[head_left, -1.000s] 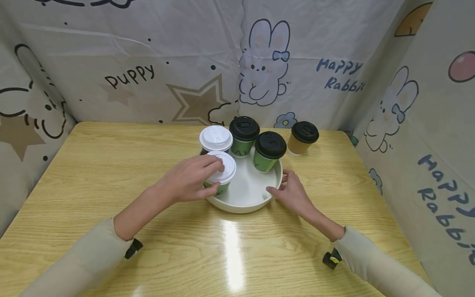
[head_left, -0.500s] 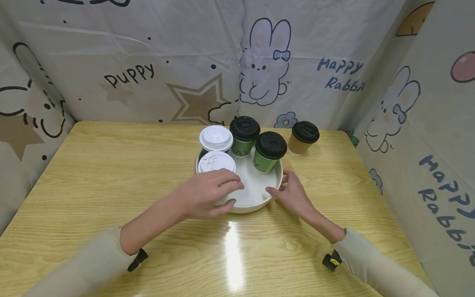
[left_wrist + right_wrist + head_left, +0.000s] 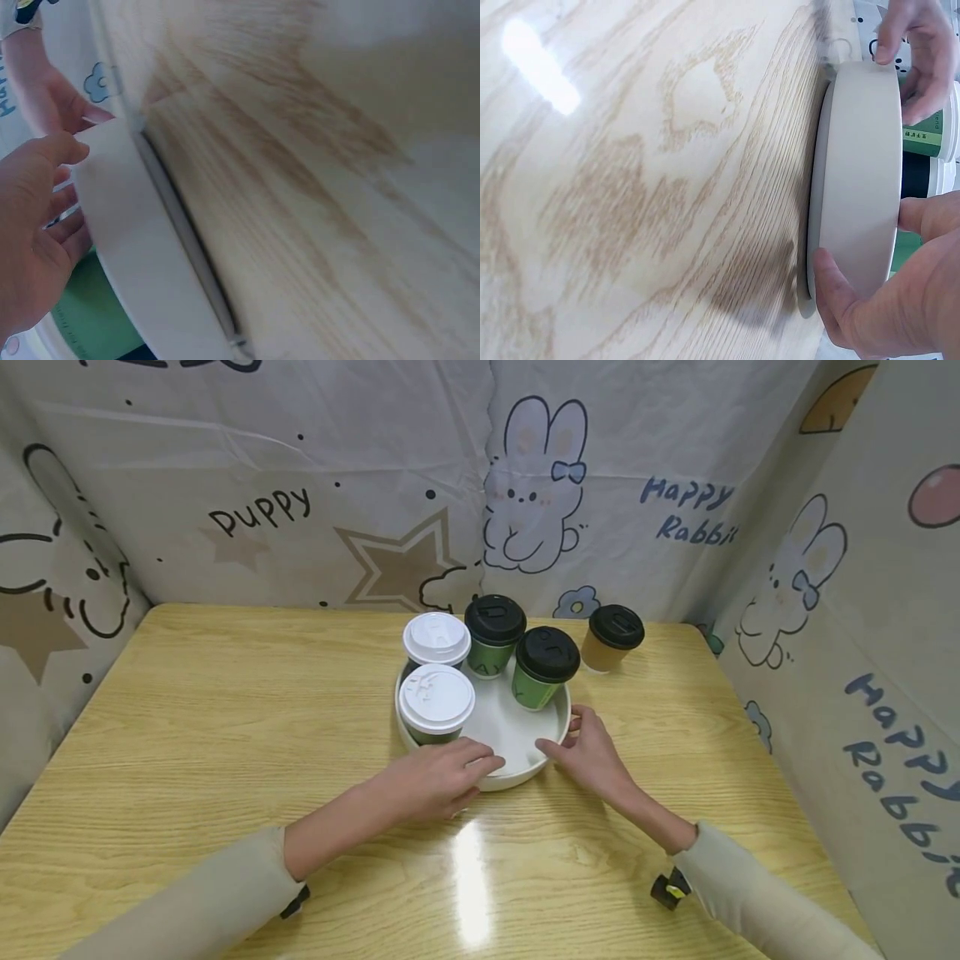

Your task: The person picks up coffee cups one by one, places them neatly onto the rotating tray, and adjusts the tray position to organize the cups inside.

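Note:
A round white tray [image 3: 517, 731] with a raised rim stands on the table. My left hand [image 3: 446, 777] is at its front rim, thumb outside the wall and fingers inside, below the front white-lidded paper cup [image 3: 437, 697]. My right hand [image 3: 592, 752] grips the right rim, thumb over the edge and fingers against the outer wall. Behind the front cup sits another white-lidded cup [image 3: 437, 639]. Two green paper cups with black lids, the rear cup [image 3: 495, 635] and the right cup [image 3: 542, 677], also stand upright in the tray. The left wrist view shows the tray wall [image 3: 142, 232] close up.
Outside the tray, a brown paper cup [image 3: 607, 647] with a black lid stands behind it to the right. The wood-grain table [image 3: 262, 693] meets a printed cloth backdrop [image 3: 405, 477] at the back and cloth along both sides.
My left hand has let go of the front white-lidded cup and moved down and right to the tray's front rim. The right hand has stayed on the rim.

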